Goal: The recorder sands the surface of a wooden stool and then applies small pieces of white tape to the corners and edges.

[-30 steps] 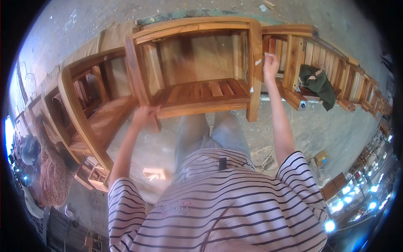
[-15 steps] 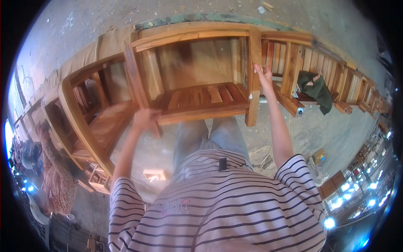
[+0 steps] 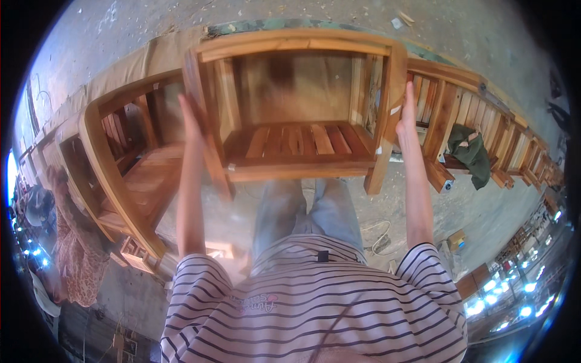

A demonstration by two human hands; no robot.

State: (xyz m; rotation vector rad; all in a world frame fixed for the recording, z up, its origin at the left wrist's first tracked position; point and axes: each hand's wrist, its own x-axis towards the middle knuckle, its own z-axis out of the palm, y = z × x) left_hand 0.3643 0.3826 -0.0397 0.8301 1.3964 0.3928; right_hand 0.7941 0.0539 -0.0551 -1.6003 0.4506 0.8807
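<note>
Head view: both hands are on a wooden chair [image 3: 296, 142] lying tipped over on the concrete floor [image 3: 508, 209], left hand [image 3: 192, 124] flat and open against its left leg, right hand [image 3: 409, 112] stretched up along the right leg, fingers extended, no full wrap visible on either. Step looks like repositioning or lifting the chair, which sits just ahead of the knees between a chair frame [image 3: 121, 181] on the left and a row of slatted chairs [image 3: 484, 145] on the right. Next move likely needs a firmer grip on both legs and an even pull so it clears the neighbours.

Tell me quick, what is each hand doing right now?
Left hand: open, flat against the left side post of the slatted brown wooden chair.
Right hand: open, fingers straight, pressed on the chair's right post.
</note>
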